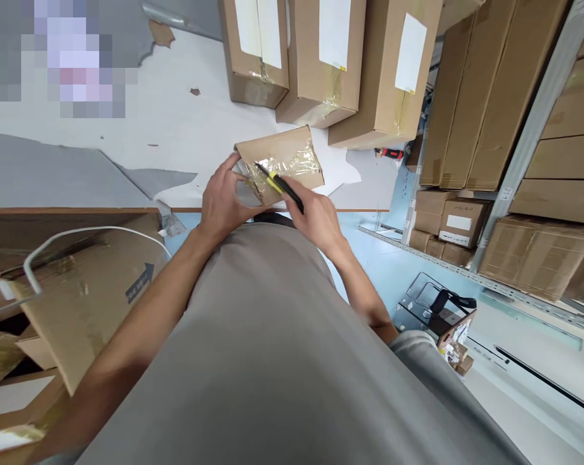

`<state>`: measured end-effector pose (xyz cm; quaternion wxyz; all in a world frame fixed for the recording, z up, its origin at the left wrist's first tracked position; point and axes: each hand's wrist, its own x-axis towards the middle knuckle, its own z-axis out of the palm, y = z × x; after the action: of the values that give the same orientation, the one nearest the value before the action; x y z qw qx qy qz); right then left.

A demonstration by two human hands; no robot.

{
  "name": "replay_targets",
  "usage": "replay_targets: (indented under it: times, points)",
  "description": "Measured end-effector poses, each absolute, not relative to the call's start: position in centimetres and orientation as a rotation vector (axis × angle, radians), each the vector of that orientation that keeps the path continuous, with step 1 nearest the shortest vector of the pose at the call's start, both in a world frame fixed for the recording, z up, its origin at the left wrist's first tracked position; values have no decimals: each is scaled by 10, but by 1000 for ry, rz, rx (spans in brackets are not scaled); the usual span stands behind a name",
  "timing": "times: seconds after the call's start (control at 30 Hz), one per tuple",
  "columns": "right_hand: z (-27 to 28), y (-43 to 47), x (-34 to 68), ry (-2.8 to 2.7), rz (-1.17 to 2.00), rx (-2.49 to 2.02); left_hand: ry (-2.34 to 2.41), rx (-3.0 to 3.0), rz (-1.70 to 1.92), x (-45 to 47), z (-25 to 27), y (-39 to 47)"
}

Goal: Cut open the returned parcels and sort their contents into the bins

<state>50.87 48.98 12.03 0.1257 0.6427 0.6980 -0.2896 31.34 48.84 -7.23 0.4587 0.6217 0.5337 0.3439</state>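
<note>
A small cardboard box (285, 155) wrapped in shiny clear tape lies near the front edge of the table. My left hand (223, 201) grips its left end, with the thumb along the near side and fingers at the far corner. In my right hand (316, 216) is a black and yellow utility knife (276, 183). Its tip points up and left, over the taped face close to the left end. Whether the blade touches the tape I cannot tell.
Three tall taped cartons (321, 84) stand behind the box. A red and black tool (389, 154) lies right of them. Shelves with cartons (459, 223) rise at the right. A large open carton (93, 278) stands below the table at left, with a white cable (93, 229) across it.
</note>
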Motion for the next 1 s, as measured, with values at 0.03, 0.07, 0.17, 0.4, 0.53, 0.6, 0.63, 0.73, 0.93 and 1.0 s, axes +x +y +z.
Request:
replay_targets:
  times: [0.03,0.07,0.17,0.4,0.53,0.6,0.63,0.73,0.93,1.0]
  points:
    - [111,492,515,2099,-828,1925,1314,1539,845,311,-73,487]
    - [100,497,519,2154,-801,1976,1314,1541,844,309,-72,486]
    - [68,516,522,2274,-707,2001,1345,1526,849,304,-70,481]
    - [39,526,501,2221,-567,1910,1435,1600,802,305,-69,479]
    - [29,515,495,2161,-529,1949,1443,1715,788,303,-75,481]
    - [24,514,493,2158,-514,1972,1477,1758,764,300,-78,481]
    - [22,514,493,2161,-507,1983,1489,1774,746,299,-79,482]
    - [19,516,492,2188,-487,2002,1474,1799,699,296,-76,483]
    - [20,520,495,2171,-485,2027,1447,1690,788,285,-72,482]
    - [20,521,503,2135,-489,2065,1481,1611,810,278,-82,481]
